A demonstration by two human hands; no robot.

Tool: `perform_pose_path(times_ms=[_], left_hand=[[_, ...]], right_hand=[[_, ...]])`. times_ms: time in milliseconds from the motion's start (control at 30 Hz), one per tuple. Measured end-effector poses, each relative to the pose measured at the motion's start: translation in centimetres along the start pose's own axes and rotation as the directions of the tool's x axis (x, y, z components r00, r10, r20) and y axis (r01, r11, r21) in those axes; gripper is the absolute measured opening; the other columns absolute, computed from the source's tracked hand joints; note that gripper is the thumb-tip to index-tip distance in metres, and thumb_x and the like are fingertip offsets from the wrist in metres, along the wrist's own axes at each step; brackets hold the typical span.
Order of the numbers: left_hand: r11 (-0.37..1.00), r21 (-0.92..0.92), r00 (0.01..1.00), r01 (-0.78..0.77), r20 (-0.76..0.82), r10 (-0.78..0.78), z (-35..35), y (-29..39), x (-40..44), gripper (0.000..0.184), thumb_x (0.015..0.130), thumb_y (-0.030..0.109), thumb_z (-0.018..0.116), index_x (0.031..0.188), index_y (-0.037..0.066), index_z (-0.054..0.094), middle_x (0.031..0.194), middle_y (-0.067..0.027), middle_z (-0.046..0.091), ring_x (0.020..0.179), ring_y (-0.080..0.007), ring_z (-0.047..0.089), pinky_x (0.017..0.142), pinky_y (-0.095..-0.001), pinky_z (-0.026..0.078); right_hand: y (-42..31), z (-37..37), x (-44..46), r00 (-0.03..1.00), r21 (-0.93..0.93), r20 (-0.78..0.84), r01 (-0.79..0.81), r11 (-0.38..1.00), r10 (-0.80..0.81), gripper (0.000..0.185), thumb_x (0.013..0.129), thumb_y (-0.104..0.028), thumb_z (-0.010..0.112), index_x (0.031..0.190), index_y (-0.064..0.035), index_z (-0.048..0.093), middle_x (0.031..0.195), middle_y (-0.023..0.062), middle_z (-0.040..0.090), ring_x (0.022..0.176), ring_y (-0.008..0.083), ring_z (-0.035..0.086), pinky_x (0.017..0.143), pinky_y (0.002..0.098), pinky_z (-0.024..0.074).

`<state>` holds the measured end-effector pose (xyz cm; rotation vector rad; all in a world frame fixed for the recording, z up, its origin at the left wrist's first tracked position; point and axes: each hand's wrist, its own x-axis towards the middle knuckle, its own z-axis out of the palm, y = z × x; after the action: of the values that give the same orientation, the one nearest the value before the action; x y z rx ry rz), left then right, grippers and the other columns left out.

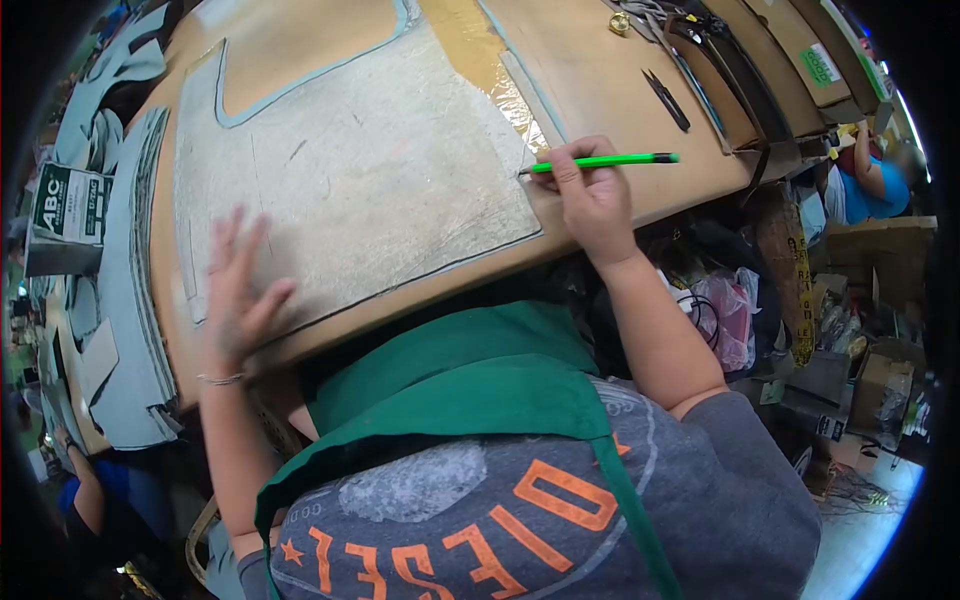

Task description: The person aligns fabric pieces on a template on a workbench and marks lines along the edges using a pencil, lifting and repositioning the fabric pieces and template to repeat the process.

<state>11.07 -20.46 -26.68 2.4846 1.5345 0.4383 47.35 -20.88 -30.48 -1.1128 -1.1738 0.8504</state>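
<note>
A worn, pale pattern board (370,170) lies on light blue-grey material (480,250), which shows as a thin border round its edges. My right hand (597,200) holds a bright green pencil (620,160), its tip at the board's right edge beside the shiny tan tape (470,50). Over the board's lower left part is my left hand (240,285), slightly blurred, fingers apart and holding nothing. Whether it touches the board I cannot tell.
Stacked grey-blue sheets (135,290) line the table's left edge, near an ABC box (68,210). Black snips (666,100) and cardboard trays (720,80) are at the right. Other people (880,185) are at far right and lower left.
</note>
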Motion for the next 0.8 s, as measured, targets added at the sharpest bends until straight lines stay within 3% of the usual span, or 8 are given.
perform_pose_path(times_ms=[33, 133, 200, 433, 600, 733, 800], left_hand=[[0.997, -0.005, 0.997, -0.079, -0.003, 0.079, 1.0, 2.4, 1.5, 0.063, 0.073, 0.043, 0.060, 0.126, 0.013, 0.042, 0.136, -0.0135, 0.029, 0.128, -0.0366, 0.019, 0.101, -0.0466, 0.018], [0.972, -0.002, 0.950, -0.236, 0.212, 0.232, 2.9, 10.9, 4.9, 0.058, 0.077, 0.045, 0.053, 0.128, 0.020, 0.039, 0.139, -0.0058, 0.025, 0.131, -0.0295, 0.014, 0.098, -0.0596, 0.013], [0.925, -0.002, 0.902, -0.381, 0.220, 0.372, 4.8, 13.6, 6.3, 0.058, 0.077, 0.050, 0.050, 0.127, 0.023, 0.038, 0.136, -0.0050, 0.029, 0.129, -0.0278, 0.018, 0.097, -0.0593, 0.017], [0.911, -0.047, 0.891, -0.409, 0.195, 0.410, 7.0, 14.7, 6.8, 0.047, 0.078, 0.046, 0.051, 0.117, 0.021, 0.047, 0.127, -0.0051, 0.037, 0.124, -0.0263, 0.027, 0.097, -0.0544, 0.022], [0.912, -0.045, 0.891, -0.408, 0.199, 0.408, 6.9, 14.8, 6.9, 0.045, 0.078, 0.044, 0.052, 0.116, 0.020, 0.048, 0.126, -0.0053, 0.038, 0.124, -0.0260, 0.028, 0.096, -0.0542, 0.022], [0.911, -0.039, 0.895, -0.411, 0.171, 0.411, 7.1, 14.8, 6.7, 0.044, 0.078, 0.044, 0.052, 0.116, 0.021, 0.049, 0.127, -0.0053, 0.038, 0.123, -0.0257, 0.029, 0.096, -0.0544, 0.022], [0.913, -0.043, 0.896, -0.406, 0.180, 0.407, 7.0, 14.8, 6.8, 0.044, 0.078, 0.044, 0.052, 0.116, 0.021, 0.048, 0.127, -0.0052, 0.038, 0.123, -0.0255, 0.029, 0.096, -0.0545, 0.022]], right_hand=[[0.2, 0.2, 0.1, 0.999, -0.099, -0.001, 0.033, 0.995, -0.034, 0.015, 0.086, -0.014, 0.053, 0.083, -0.0017, 0.045, 0.067, 0.0059, 0.057, 0.062, 0.0100, 0.057, 0.058, 0.0221, 0.0465], [0.7, 0.3, 0.0, 0.997, -0.070, -0.039, 0.067, 0.995, -0.070, 0.016, 0.085, -0.015, 0.054, 0.082, -0.0012, 0.046, 0.062, 0.0067, 0.057, 0.058, 0.0093, 0.056, 0.055, 0.0222, 0.0456], [0.2, 0.4, -0.2, 0.997, -0.139, -0.008, 0.077, 0.987, -0.078, 0.015, 0.085, -0.013, 0.054, 0.082, -0.0009, 0.047, 0.063, 0.0074, 0.056, 0.058, 0.0103, 0.056, 0.054, 0.0232, 0.0447], [-0.3, -0.2, -2.6, 0.925, -0.398, 0.162, 0.379, 0.836, -0.342, 0.012, 0.079, -0.006, 0.058, 0.082, -0.0008, 0.048, 0.070, 0.0106, 0.052, 0.060, 0.0240, 0.054, 0.054, 0.0310, 0.0426], [-0.3, 0.1, -1.7, 0.930, -0.384, 0.175, 0.367, 0.847, -0.323, 0.010, 0.078, -0.004, 0.058, 0.082, -0.0019, 0.049, 0.072, 0.0107, 0.052, 0.064, 0.0276, 0.053, 0.057, 0.0330, 0.0426], [-0.4, -0.1, -1.7, 0.894, -0.493, 0.229, 0.447, 0.747, -0.385, 0.009, 0.078, -0.004, 0.058, 0.080, -0.0016, 0.049, 0.071, 0.0127, 0.052, 0.065, 0.0290, 0.054, 0.058, 0.0343, 0.0430], [-2.1, -1.0, -4.2, 0.913, -0.496, 0.255, 0.406, 0.768, -0.319, 0.009, 0.078, -0.004, 0.058, 0.081, -0.0013, 0.050, 0.071, 0.0127, 0.052, 0.063, 0.0279, 0.054, 0.057, 0.0328, 0.0432]])
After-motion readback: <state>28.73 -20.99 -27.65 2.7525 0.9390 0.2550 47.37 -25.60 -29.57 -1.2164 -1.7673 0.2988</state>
